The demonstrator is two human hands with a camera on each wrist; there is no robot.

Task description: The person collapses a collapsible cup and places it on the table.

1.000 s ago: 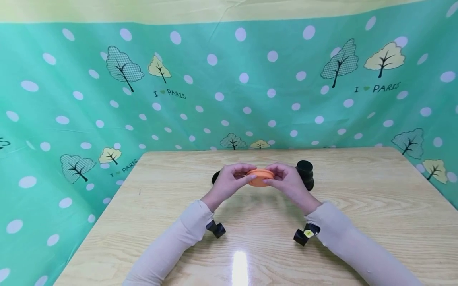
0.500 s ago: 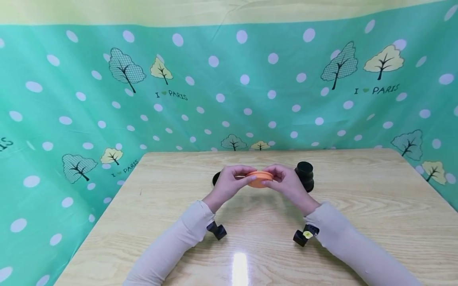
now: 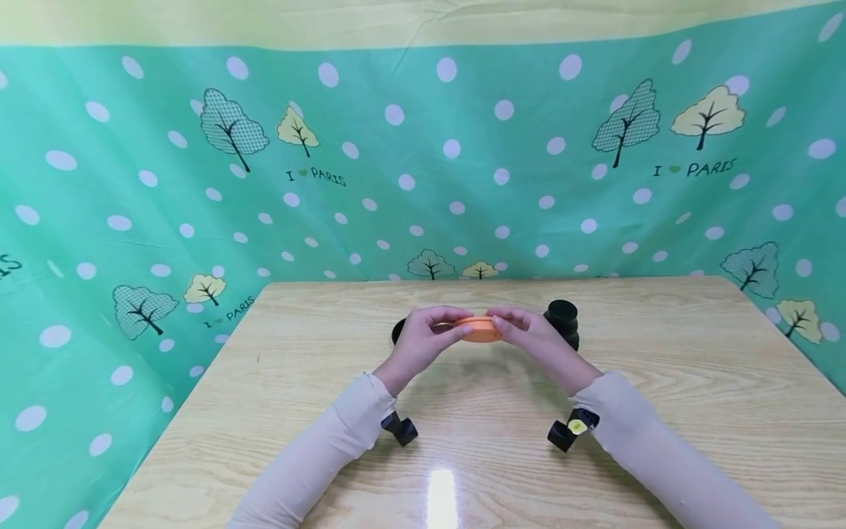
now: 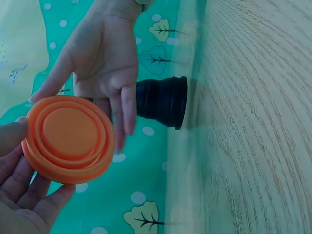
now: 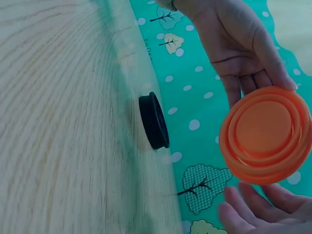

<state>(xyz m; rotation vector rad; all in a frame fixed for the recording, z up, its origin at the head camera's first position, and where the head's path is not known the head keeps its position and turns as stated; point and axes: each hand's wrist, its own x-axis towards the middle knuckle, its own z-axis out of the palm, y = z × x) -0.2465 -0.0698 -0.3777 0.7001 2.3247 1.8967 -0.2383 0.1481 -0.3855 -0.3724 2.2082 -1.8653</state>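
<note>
A flattened orange collapsible cup point(image 3: 481, 330) is held up above the table, its concentric rings facing the wrist cameras. My left hand point(image 3: 423, 342) grips it at one edge, with the thumb on the near side and the fingers behind. Against the opposite edge lies my right hand point(image 3: 538, 338); its thumb touches the rim. In the left wrist view the fingers of the right hand point(image 4: 109, 63) extend loosely past the orange cup point(image 4: 70, 139). In the right wrist view, the right fingertips point(image 5: 234, 195) are at the lower edge of the cup.
Behind the right hand stands an extended black collapsible cup point(image 3: 563, 316). A flat black round piece point(image 5: 155, 121) lies on the wooden table point(image 3: 304, 397), partly hidden by the left hand in the head view. A green patterned cloth point(image 3: 370, 147) hangs behind the table.
The right thumb has shifted from the front face of the orange cup up to its rim, and the right wrist has turned slightly. The left hand keeps its hold. The cup has tilted a little.
</note>
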